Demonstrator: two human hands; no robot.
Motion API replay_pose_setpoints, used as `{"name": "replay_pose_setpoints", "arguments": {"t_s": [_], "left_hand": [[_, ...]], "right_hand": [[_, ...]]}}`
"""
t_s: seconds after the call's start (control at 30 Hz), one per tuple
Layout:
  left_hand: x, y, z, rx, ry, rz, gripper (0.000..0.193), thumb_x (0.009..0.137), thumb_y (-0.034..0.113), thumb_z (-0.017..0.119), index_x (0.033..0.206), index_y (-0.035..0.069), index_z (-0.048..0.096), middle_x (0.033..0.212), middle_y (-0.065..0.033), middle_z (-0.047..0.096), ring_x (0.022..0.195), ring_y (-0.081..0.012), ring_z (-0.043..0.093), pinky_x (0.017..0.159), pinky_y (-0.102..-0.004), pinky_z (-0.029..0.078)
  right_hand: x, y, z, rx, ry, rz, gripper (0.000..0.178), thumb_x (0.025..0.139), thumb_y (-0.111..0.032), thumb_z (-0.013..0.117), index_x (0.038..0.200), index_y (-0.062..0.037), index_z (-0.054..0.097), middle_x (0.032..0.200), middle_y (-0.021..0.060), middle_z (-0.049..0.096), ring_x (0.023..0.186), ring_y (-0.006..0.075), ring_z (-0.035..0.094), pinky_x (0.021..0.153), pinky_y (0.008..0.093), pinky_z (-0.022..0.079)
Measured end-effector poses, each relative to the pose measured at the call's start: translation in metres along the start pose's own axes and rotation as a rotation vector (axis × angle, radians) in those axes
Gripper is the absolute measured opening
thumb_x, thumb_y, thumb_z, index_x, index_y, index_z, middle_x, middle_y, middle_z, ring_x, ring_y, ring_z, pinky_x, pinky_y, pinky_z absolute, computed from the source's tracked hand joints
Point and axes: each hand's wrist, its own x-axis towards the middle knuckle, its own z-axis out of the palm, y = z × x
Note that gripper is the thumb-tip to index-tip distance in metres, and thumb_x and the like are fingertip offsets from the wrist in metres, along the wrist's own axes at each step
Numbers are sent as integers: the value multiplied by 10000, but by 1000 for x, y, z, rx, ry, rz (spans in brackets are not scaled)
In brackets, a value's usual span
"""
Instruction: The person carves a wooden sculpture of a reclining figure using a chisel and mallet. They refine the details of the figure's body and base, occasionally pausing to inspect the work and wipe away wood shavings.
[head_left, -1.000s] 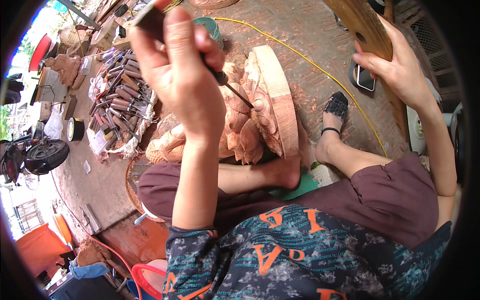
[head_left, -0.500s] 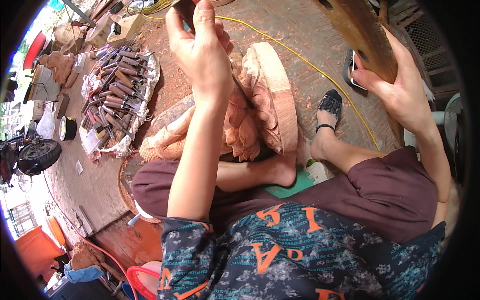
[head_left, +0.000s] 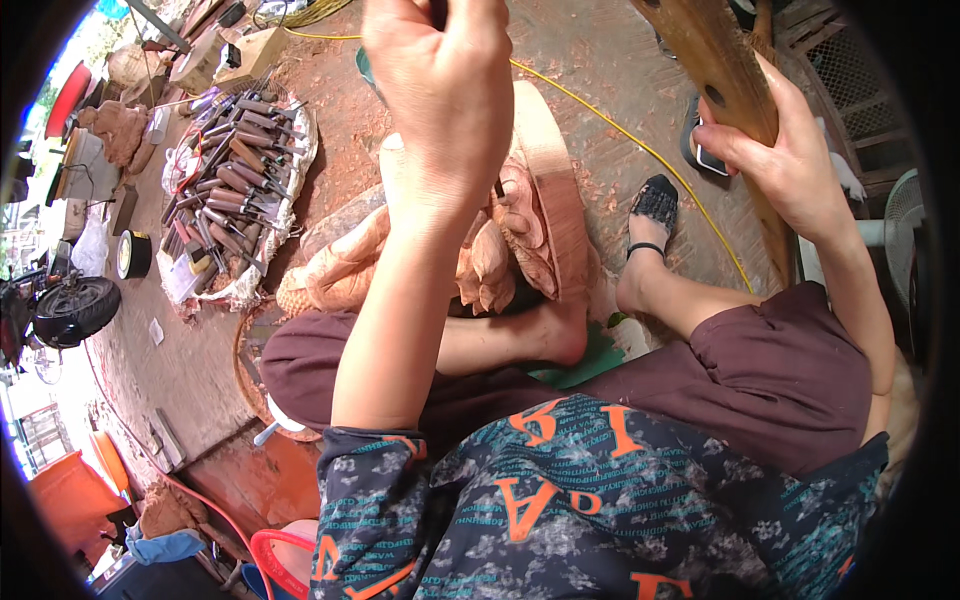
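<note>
In front of me lies a reddish-brown wood carving (head_left: 490, 262) with leaf-like relief and a thick, pale curved edge (head_left: 552, 190). My left hand (head_left: 440, 120) is closed around the dark handle of a carving chisel (head_left: 499, 188), above the carving. Most of the chisel is hidden behind the hand and wrist; a short dark piece of its shaft shows against the relief. At the right, my right hand (head_left: 800, 165) grips a long brown wooden mallet (head_left: 712, 65) with dark holes in it, raised apart from the chisel.
Many wooden-handled chisels (head_left: 235, 180) lie on a whitish sack to the left. A yellow cable (head_left: 640, 145) crosses the floor beyond the carving. My bare foot (head_left: 560, 335) is against the carving's near side. A fan (head_left: 905, 240) stands far right.
My left hand has shifted a little right and nearer the camera, with the chisel in it. The mallet and my right hand have moved slightly left. The carving has shifted slightly left in view.
</note>
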Motion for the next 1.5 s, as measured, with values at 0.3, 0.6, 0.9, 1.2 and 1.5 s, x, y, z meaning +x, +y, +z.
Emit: {"name": "replay_pose_setpoints", "arguments": {"t_s": [0.3, 0.6, 0.9, 1.2, 1.5], "left_hand": [[-7, -13, -5, 24, 26, -166, 166, 1017, 198, 565, 1134, 82, 545, 604, 91, 372, 470, -9, 313, 417, -199, 239], [8, -39, -27, -23, 209, -285, 171, 996, 210, 583, 1131, 118, 532, 639, 81, 363, 486, -21, 320, 416, -202, 233], [-33, 32, -12, 143, -39, 344, 277, 1033, 275, 520, 1174, 65, 408, 726, -70, 531, 458, -106, 453, 389, -244, 368], [-103, 5, 41, 399, -156, 612, 398, 681, 335, 719, 1005, 108, 677, 674, -27, 483, 533, -195, 520, 486, -331, 425], [-94, 1, 24, 319, 8, 615, 382, 670, 242, 767, 1003, 73, 688, 624, -35, 453, 477, -204, 492, 437, -326, 381]], "right_hand": [[7, -3, 3, 35, -20, -32, 504, 856, -91, 722, 1310, -34, 509, 907, 8, 594, 721, 52, 533, 594, 228, 451], [23, -3, -2, 22, -21, -9, 428, 858, -118, 728, 1230, -33, 534, 910, 8, 597, 709, 53, 536, 595, 225, 454], [1, 1, 3, 98, -54, 25, 366, 851, -134, 737, 1152, -39, 551, 822, -21, 554, 669, 49, 514, 586, 229, 439], [-14, 28, 1, 93, -242, 98, 518, 798, -108, 720, 1268, -20, 521, 909, -24, 525, 845, 64, 497, 754, 234, 437], [-15, 70, 0, 84, -238, 60, 579, 793, -214, 767, 1281, -14, 529, 1149, 69, 626, 1051, 148, 602, 936, 307, 471]]}}
